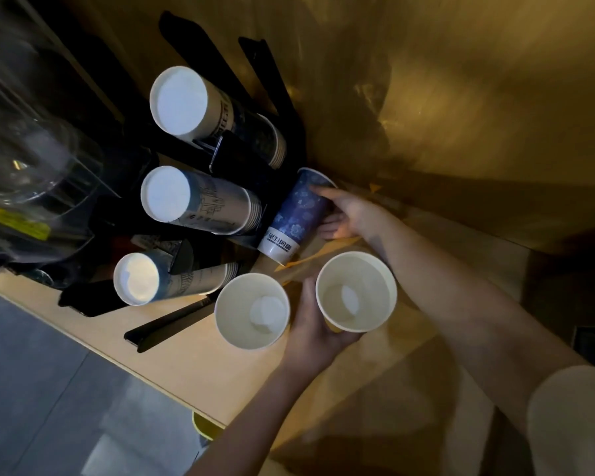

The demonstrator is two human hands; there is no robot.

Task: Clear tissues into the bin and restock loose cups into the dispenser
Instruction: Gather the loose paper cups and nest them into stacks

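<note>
Counter: pale wood top against a glossy golden wall; grey floor below its near edge.
Dispenser: black rack on the counter's left part, my landmark; three stacks of cups lie in its slots, bottoms toward me.
Top stack: dark blue print with lettering I cannot read.
Middle stack: pale blue line drawing, small print too fine to read.
Bottom stack: same pale drawing, partly behind a black clip.
My right hand: just right of the dispenser, fingers closed around a blue flowered cup, which lies tilted with its base toward me; its white band bears dark Chinese characters, seen upside down, not legible to me.
My left hand: in front of the dispenser, thumb and fingers wrapped on a white open cup held mouth up.
Second open cup: mouth up, just left of my left hand, touching it, near the bottom stack.
Yellow label: on dark equipment left of the dispenser, text blurred.
Tissues, bin: cannot tell where they are.
</note>
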